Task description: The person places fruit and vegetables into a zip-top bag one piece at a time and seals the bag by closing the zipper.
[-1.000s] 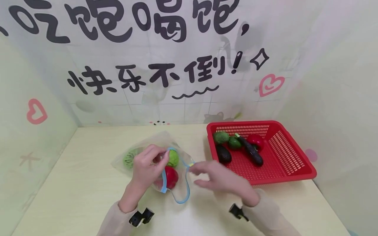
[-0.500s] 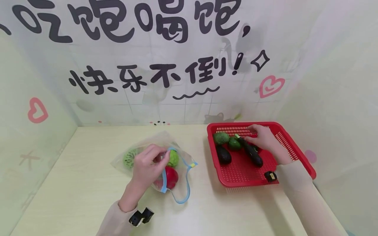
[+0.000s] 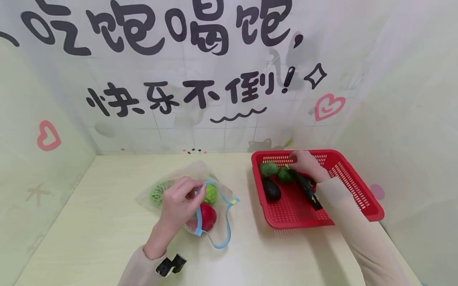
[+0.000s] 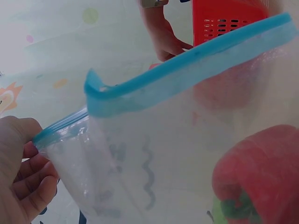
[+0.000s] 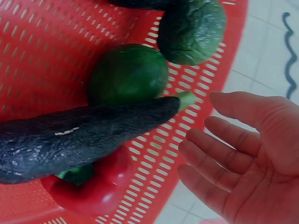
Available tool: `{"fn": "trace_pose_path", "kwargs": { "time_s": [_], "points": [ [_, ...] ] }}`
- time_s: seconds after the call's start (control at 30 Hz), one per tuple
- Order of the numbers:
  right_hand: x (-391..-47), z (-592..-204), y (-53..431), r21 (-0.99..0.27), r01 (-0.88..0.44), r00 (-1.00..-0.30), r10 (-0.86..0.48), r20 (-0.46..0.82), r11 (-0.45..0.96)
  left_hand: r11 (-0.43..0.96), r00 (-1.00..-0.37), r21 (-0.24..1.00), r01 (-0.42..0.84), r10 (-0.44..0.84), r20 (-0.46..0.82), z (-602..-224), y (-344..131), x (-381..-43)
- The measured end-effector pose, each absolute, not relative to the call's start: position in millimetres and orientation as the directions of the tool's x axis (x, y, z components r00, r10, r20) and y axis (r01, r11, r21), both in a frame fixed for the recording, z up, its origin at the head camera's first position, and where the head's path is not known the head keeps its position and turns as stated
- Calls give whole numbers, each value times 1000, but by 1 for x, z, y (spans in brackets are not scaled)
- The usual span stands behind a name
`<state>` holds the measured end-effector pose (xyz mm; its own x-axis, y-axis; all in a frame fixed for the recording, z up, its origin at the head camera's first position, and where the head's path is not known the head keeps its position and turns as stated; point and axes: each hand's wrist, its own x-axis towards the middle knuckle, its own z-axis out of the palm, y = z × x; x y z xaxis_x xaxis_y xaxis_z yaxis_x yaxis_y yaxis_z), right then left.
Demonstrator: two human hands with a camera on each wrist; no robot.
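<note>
My left hand [image 3: 182,200] pinches the blue-edged mouth of a clear zip bag [image 3: 195,167]. Through the plastic show a red bell pepper [image 4: 259,175], a green round item [image 3: 211,194] and a green patterned item [image 3: 157,194]. Over the red basket [image 3: 361,190], my right hand [image 3: 309,165] has come to the stem end of a long dark eggplant [image 5: 88,133]. In the right wrist view the right hand's fingers are spread and bent a little, beside the green stem, with a gap between. A red bell pepper [image 5: 105,186] lies partly under the eggplant.
Also in the basket are a smooth green round vegetable [image 5: 128,74], a wrinkled green one [image 5: 194,32] and a dark oval one [image 3: 272,190]. Basket and bag stand on a pale table [image 3: 93,238], with a printed wall [image 3: 200,135] behind.
My right hand has gone from beside the bag into the basket, then slightly left toward the eggplant's stem. The left hand has kept its hold on the bag's edge.
</note>
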<state>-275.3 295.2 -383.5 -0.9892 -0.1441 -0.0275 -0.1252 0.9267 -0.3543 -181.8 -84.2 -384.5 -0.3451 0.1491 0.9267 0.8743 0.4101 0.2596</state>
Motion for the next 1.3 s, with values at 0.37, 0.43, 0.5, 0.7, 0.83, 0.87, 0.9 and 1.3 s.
{"fn": "trace_pose_path", "kwargs": {
  "time_s": [0.37, 0.43, 0.5, 0.7, 0.83, 0.87, 0.9, 1.3],
  "points": [
    [-281, -397, 291, -310, -88, -992, -113, -62, 947, 404, -358, 274, 873, 149, 922, -386, -87, -180],
    [-280, -397, 290, -299, -82, -992, -107, -70, 951, 397, -367, 284, 873, 150, 918, -386, -88, -180],
    [-280, -398, 289, -297, -71, -992, -100, -81, 952, 396, -377, 293, 871, 153, 914, -387, -89, -179],
    [-279, -402, 288, -285, -84, -992, -107, -66, 955, 395, -386, 299, 869, 160, 909, -388, -90, -179],
    [-280, -403, 290, -275, -75, -993, -96, -62, 958, 393, -391, 304, 868, 163, 906, -388, -90, -178],
    [-279, -402, 291, -282, -74, -994, -95, -59, 957, 392, -392, 305, 868, 164, 905, -388, -89, -178],
    [-278, -401, 292, -292, -74, -994, -94, -55, 954, 392, -393, 305, 868, 164, 905, -388, -89, -178],
    [-212, -341, 291, -499, -148, -930, 51, 363, 854, 409, -390, 296, 863, 169, 905, -388, -88, -179]
  ]
}}
